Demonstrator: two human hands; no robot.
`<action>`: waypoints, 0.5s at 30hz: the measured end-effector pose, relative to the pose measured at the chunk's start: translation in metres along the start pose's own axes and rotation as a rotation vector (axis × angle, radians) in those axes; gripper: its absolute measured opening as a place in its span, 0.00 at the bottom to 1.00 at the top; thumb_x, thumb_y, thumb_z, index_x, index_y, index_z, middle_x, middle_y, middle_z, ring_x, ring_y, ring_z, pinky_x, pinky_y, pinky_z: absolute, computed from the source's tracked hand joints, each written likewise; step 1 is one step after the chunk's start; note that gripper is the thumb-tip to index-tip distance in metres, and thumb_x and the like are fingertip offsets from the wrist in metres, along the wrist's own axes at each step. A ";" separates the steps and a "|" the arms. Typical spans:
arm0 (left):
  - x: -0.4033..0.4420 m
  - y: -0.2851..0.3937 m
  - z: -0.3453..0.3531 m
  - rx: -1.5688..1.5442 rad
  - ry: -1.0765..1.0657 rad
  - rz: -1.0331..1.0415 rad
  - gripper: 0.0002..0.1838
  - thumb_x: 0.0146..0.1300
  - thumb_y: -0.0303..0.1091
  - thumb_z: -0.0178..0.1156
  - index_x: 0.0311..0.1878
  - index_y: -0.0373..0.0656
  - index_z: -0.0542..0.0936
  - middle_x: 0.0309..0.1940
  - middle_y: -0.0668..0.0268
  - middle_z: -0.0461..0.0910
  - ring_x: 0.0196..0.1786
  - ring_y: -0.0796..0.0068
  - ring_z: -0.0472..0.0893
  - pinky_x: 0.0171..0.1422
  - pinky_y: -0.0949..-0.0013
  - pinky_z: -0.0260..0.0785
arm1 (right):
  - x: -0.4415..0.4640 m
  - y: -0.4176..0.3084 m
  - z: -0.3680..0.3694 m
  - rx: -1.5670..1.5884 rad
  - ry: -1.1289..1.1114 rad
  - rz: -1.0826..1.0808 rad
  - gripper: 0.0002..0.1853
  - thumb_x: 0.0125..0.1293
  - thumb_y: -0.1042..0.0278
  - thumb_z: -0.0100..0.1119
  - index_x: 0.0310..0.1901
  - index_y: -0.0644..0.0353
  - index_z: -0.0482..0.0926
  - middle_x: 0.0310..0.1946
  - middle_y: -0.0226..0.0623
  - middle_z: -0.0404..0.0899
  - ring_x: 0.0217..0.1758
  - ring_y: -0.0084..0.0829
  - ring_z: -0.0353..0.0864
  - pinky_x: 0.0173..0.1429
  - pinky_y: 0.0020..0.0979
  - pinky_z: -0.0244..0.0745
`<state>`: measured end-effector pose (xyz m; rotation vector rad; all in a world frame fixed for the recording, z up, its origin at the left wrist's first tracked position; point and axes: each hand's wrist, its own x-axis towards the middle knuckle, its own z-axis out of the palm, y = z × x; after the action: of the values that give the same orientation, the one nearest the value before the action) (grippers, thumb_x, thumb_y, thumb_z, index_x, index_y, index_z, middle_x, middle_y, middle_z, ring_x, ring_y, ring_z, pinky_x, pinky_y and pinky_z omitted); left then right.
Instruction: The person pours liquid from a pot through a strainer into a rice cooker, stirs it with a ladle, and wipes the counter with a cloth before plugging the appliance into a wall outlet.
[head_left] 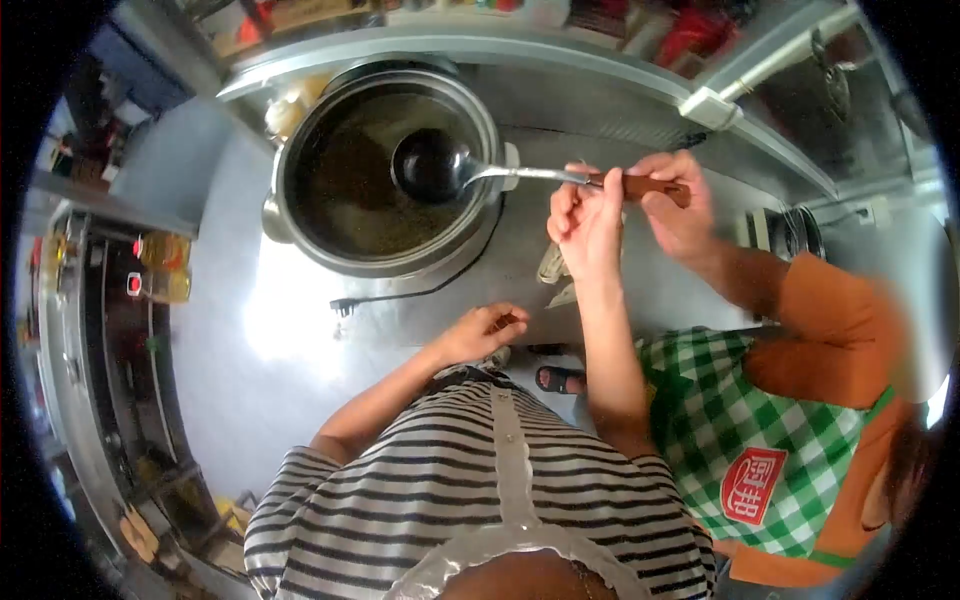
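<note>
A ladle (436, 168) with a dark round bowl and a brown handle reaches over a big round pot (290, 190) of dark liquid. Its bowl is at the liquid, but how deep I cannot tell. My right hand (588, 235) is closed around the handle's near part, thumb pointing up along it. Just beyond, a co-worker's hand (685, 215) is also at the brown handle end. My left hand (482, 333) hangs in front of my striped shirt, its fingers loosely curled together around nothing that I can see.
A black power cord with a plug (345, 306) lies on the metal counter below the pot. A pale cloth-like item (553, 265) lies behind my right wrist. Bottles of yellow oil (165, 270) stand at left. The co-worker in a green checked apron (700, 400) stands close at right.
</note>
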<state>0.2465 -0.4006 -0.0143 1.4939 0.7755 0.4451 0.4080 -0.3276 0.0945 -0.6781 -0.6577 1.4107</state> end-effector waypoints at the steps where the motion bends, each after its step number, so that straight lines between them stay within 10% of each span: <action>1: -0.005 -0.004 -0.002 -0.001 0.015 0.012 0.14 0.62 0.34 0.52 0.47 0.37 0.72 0.33 0.66 0.77 0.34 0.80 0.73 0.40 0.75 0.66 | 0.010 0.004 0.005 -0.020 -0.005 -0.023 0.22 0.66 0.45 0.37 0.38 0.55 0.72 0.16 0.30 0.64 0.15 0.21 0.60 0.17 0.21 0.55; 15: -0.066 0.000 -0.025 -0.041 0.381 -0.140 0.14 0.62 0.38 0.52 0.46 0.37 0.73 0.31 0.67 0.76 0.34 0.80 0.73 0.41 0.74 0.67 | 0.065 0.026 0.083 -0.965 -0.374 -0.593 0.09 0.59 0.67 0.56 0.39 0.61 0.77 0.31 0.34 0.78 0.30 0.23 0.77 0.34 0.23 0.70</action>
<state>0.1840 -0.4291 0.0000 1.3220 1.1555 0.6452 0.3315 -0.2592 0.1295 -0.8515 -1.7264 0.6006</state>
